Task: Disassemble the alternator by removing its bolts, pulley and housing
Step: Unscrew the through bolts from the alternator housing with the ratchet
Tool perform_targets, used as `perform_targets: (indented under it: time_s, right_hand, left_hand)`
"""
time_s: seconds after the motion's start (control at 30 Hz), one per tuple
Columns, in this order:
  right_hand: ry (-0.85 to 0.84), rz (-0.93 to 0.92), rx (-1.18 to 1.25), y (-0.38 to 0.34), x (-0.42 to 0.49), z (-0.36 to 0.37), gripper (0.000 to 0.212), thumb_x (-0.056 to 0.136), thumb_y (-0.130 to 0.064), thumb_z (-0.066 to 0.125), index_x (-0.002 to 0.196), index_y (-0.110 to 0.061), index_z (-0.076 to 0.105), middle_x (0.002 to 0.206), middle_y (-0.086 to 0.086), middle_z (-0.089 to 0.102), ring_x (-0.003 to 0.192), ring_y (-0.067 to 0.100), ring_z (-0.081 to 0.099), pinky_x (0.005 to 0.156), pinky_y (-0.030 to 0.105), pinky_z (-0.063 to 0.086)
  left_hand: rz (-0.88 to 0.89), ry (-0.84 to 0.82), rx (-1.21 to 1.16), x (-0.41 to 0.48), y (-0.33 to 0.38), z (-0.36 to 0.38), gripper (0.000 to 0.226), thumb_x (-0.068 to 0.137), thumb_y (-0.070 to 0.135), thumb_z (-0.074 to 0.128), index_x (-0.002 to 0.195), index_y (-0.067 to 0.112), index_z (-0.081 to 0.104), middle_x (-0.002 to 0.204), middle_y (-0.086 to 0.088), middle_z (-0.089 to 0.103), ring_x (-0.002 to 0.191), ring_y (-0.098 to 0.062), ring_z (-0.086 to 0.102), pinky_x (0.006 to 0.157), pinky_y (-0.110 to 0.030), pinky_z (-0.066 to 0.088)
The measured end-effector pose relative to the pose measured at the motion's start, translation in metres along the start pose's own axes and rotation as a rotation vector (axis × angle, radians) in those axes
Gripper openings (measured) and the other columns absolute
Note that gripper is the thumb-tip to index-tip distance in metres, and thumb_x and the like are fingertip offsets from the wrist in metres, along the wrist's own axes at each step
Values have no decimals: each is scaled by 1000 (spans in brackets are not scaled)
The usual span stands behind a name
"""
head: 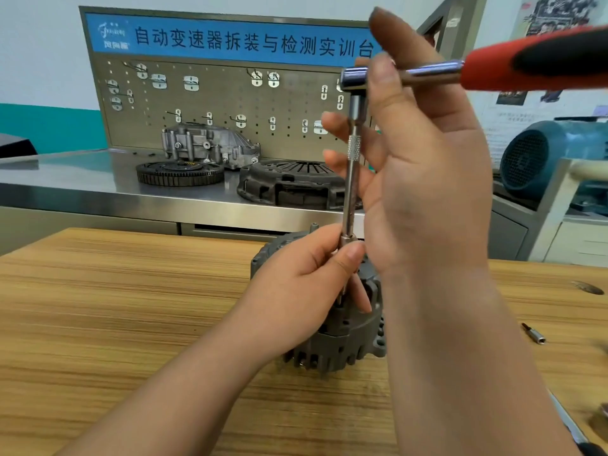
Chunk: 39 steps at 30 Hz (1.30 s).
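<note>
Extension bar (350, 192) upright (left hand (306, 291) pinching), right hand (427, 179) raised, fingers (337, 122) straight.

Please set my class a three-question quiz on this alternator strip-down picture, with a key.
1. Which hand pinches the lower end of the extension bar, just above the alternator? A left, B right.
2. True or false: the ratchet has a blue handle.
3. What loose item lies on the wooden table to the right of the alternator?

Key: 1 A, the left hand. 2 False: it is red and black. 3 A small metal bit.
</note>
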State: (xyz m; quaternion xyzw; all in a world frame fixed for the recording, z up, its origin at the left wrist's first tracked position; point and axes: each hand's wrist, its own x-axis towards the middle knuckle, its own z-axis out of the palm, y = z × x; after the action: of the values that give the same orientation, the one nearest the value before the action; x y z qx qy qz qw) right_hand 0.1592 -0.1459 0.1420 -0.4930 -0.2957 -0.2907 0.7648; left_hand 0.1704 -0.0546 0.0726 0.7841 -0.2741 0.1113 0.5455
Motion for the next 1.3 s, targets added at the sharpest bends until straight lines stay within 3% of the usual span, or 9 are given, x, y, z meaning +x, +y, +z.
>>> perform_targets:
  time_s: [0.13,0.3,0.47,0.6,0.77,0.9,1.07,1.2,1.3]
  right_hand:
    - [47,165,189,-2,4,-5,24,101,-23,46,120,-17,60,123,8,62,67,17,66,54,24,50]
    - [17,292,288,0,6,-7,32,103,-35,37,110,-12,58,90,1,73,56,15,63,48,21,47]
    - [42,152,161,5,2,0,17,101,-23,48,113,-20,60,119,7,64,64,16,66,49,21,47]
    - [10,15,60,3,-1,2,17,98,-14,53,108,-22,63,108,-2,63,77,21,66,54,22,48]
    - [-31,54,111,1,-1,3,22,101,-18,45,118,-19,60,116,-1,63,73,19,68,52,20,46]
    - [-71,145,233,1,0,4,30,104,-28,35,127,-16,50,124,6,65,61,19,66,47,20,45]
    - [-62,89,174,3,-1,4,19,104,-23,39,115,-24,54,133,10,56,63,18,67,47,20,45]
    - [-47,-44,60,4,-2,4,19,98,-12,50,106,-26,59,114,1,60,74,18,65,51,19,45]
    - [-48,-41,73,5,-2,5,23,96,-11,53,112,-26,60,115,-4,60,77,17,64,52,17,44]
  left_hand:
    - [34,-10,-15,-1,-2,0,31,91,47,39,85,25,61,71,11,69,77,-27,64,78,-55,51]
    - [65,-28,-56,-1,-2,-1,29,92,47,38,106,34,60,91,5,73,93,-28,64,87,-55,50]
    - [45,7,9,1,-2,0,24,90,46,39,106,45,57,94,16,73,93,-14,66,87,-51,52]
    - [36,19,23,0,1,1,25,87,50,38,104,47,55,94,22,71,90,-19,65,81,-51,54]
    - [61,23,-17,-2,0,2,24,90,49,39,105,46,57,98,17,72,95,-22,65,85,-52,52]
    - [106,-2,-23,-4,0,-1,23,94,53,33,101,68,50,106,26,67,101,-12,61,93,-44,50]
    - [91,7,-31,0,0,-1,23,91,46,36,100,51,57,88,17,72,83,2,64,83,-29,51]
    - [81,20,-17,2,0,1,21,92,47,39,101,51,58,84,16,72,76,-10,62,71,-29,51]
    - [74,15,-19,2,0,0,22,90,46,39,101,48,58,86,16,72,81,-11,63,75,-31,51]
